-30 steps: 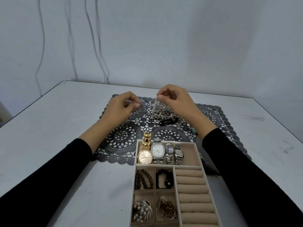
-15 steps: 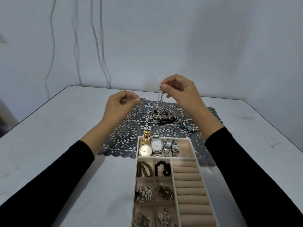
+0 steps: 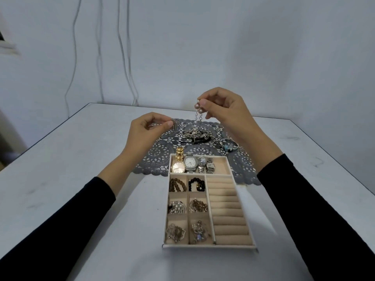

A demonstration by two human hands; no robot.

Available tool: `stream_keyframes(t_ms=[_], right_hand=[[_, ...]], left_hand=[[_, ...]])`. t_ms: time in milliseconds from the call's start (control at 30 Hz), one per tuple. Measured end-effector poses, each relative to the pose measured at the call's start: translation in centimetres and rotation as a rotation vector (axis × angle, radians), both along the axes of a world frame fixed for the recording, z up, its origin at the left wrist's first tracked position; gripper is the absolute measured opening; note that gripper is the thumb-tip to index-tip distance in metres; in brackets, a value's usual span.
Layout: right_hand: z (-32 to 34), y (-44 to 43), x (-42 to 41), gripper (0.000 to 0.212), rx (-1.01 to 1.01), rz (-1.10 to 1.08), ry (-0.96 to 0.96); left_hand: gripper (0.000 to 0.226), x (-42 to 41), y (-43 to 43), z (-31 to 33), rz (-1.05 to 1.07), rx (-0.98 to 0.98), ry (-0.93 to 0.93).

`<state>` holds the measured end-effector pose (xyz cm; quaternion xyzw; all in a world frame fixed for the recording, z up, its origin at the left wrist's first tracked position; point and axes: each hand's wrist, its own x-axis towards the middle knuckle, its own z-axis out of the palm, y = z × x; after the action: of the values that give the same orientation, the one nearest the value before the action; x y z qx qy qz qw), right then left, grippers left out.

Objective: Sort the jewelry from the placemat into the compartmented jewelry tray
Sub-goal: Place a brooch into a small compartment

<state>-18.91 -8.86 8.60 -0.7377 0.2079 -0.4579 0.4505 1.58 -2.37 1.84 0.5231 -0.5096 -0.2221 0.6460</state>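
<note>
Currently, the left hand (image 3: 146,130) pinches a small dangling metal piece (image 3: 175,125) between thumb and forefinger, just above the left part of the placemat (image 3: 160,157). The right hand (image 3: 225,110) pinches the top of a pearl strand (image 3: 196,118), which hangs straight down. The strand's lower end sits in the tangled pile (image 3: 197,134) at the placemat centre. The hands are apart.

Probable faults:
- The strand appears caught in the pile. A further lift may drag other chains up with it, or strain its links.
- The left-hand pinch covers very little of the thin piece, so it may slip back onto the lace.
- A beaded bangle (image 3: 229,146) lies near the right forearm, and a low return sweep may push it off the mat.
- All six small compartments of the jewelry tray (image 3: 230,169) already hold items, so a misplaced strand may tangle with them.

Against the frame half a second earlier, the right hand is higher and more of the strand is clear of the pile. The left hand holds roughly the same position. More of the tray's near end is in view.
</note>
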Motion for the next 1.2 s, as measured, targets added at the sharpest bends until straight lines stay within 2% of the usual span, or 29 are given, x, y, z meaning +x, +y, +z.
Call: stream_keyframes(t_ms=[167,433,567,867,1200], right_hand=[[0.0,1.9,-0.9,0.007,0.026,0.069,0.003],[-1.4,4.0,-2.4,0.01,0.055,0.161,0.157],[-2.4,4.4,-2.7,0.007,0.104,0.219,0.163],[-4.2,3.9,-3.4,0.013,0.164,0.241,0.148],[-5.1,3.9,-3.3,0.014,0.149,0.223,0.294]], left_hand=[[0.009,-0.8,1.8,-0.4,-0.017,-0.013,0.011],[0.011,-0.9,4.4,-1.2,-0.011,0.023,0.006],[0.01,-1.2,5.4,-1.1,-0.007,0.053,0.023],[0.01,-1.7,6.1,-1.1,-0.004,0.086,0.086],[0.021,-1.2,5.4,-1.6,-0.02,0.04,0.072]])
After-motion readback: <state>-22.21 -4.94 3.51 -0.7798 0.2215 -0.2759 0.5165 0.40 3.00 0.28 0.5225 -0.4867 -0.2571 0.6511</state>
